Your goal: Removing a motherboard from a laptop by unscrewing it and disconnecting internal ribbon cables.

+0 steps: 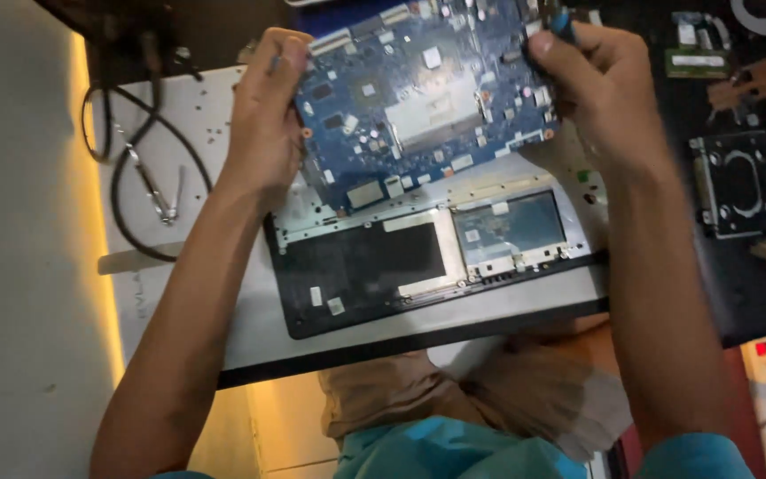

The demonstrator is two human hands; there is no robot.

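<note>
Here the left hand [263,115] and the right hand [600,93] hold a blue circuit board [423,93] up between them, above an opened laptop shell [365,266] that lies on the work surface [188,124]. The left fingers are closed around the board's left edge, the thumb over its face. The right fingers pinch the upper right corner, and something small and dark blue sits in that grip too; I cannot tell what it is. The board hangs tilted, its lower edge close over the shell's bare metal tray.

The grip is only at the edges, so a slip on either side could drop the board onto the shell and knock its small parts. A thumb pressing on the face could also stress a chip. Loose black cables [139,173] and a metal tool [154,191] lie to the left, and a black drive [738,182] to the right.
</note>
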